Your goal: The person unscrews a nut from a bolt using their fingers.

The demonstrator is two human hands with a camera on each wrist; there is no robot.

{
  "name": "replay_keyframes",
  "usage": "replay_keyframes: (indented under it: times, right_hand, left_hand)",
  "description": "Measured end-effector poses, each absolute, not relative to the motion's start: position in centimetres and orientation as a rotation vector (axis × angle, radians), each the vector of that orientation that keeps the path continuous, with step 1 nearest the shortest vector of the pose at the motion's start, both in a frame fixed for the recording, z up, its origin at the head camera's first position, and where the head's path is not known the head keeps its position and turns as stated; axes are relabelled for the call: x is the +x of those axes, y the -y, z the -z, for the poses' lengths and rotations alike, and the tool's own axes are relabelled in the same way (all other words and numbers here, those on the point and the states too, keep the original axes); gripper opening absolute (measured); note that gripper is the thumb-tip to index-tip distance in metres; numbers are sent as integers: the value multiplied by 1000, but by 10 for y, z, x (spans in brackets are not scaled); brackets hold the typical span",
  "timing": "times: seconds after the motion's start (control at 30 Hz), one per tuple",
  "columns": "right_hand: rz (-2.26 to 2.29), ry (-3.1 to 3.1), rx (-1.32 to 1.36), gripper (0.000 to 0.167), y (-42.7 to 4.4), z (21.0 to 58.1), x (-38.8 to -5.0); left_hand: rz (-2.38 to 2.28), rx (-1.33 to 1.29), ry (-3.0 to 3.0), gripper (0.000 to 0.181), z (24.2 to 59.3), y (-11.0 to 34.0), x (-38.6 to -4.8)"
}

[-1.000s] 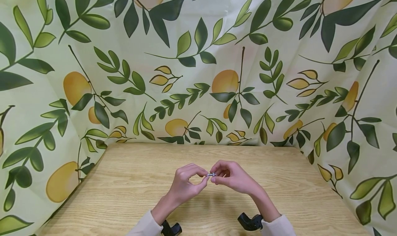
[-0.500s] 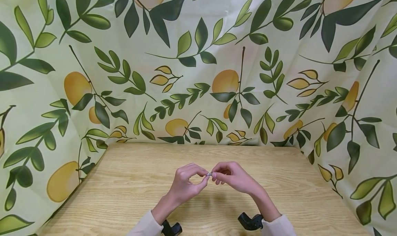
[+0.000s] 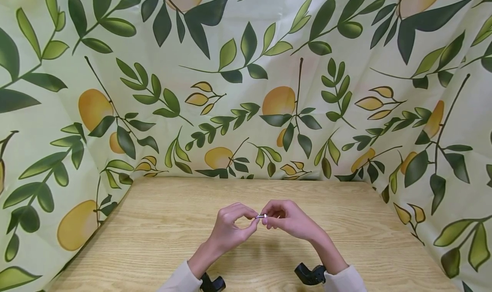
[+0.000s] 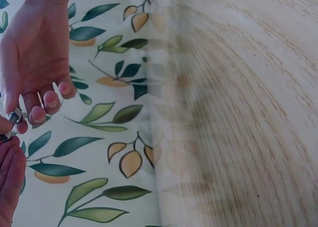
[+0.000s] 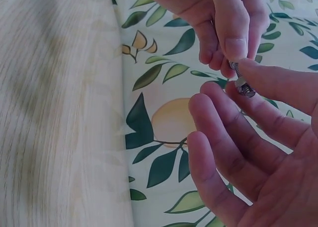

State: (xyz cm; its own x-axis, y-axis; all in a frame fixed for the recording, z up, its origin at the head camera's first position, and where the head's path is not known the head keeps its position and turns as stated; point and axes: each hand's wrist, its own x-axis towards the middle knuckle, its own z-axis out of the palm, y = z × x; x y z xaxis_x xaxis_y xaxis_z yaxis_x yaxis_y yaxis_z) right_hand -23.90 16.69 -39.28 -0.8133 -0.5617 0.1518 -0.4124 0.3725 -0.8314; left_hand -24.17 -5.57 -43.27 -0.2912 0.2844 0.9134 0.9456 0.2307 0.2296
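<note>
A small metal bolt (image 3: 260, 216) is pinched at one end between the thumb and forefinger of the left hand (image 3: 232, 225); a rounded gap is left between these two digits. Its other end is loosely taken between the bent thumb and forefinger of the right hand (image 3: 293, 219), whose remaining fingers are spread and lightly curved. The bolt is thus held roughly level between the two hands, above the table.

In the head view, little more than a bright sliver of the metal can be made out. In the right wrist view, a nut (image 5: 241, 83) is seen around the shank, with a length of thread showing beyond it; the pinched end is mostly covered by the left thumb. In the left wrist view, the hands are cut off by the frame's edge, but the right palm is shown.

Beige sleeves (image 3: 345, 279) are worn, and a black device (image 3: 309, 274) is seen beside each wrist. Below, a wood-grain tabletop (image 3: 165, 215) is softly shadowed under the hands. At the back and both sides, it is enclosed by a pale, faintly creased cloth (image 3: 234, 91) printed with green leaves and orange fruit.
</note>
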Motion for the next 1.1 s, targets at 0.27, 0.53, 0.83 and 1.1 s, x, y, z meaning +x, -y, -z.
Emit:
replay_keyframes:
  times: [0.27,0.53,0.83,1.1]
  right_hand:
    - [1414,-2479,-865,18,-167,391,-238]
    - [1439,-2475,-875,20,-168,393,-239]
    - [1439,-2481,-853,19,-167,392,-238]
    - [1431,-2470,-881,17,-167,392,-239]
  left_hand:
    - [1074,-1136,1731,16,433,56,-242]
    - [1074,-1141,1722,17,433,56,-243]
    - [1073,-1141,1719,17,433,56,-243]
    - [1075,-1141,1726,19,434,56,-242]
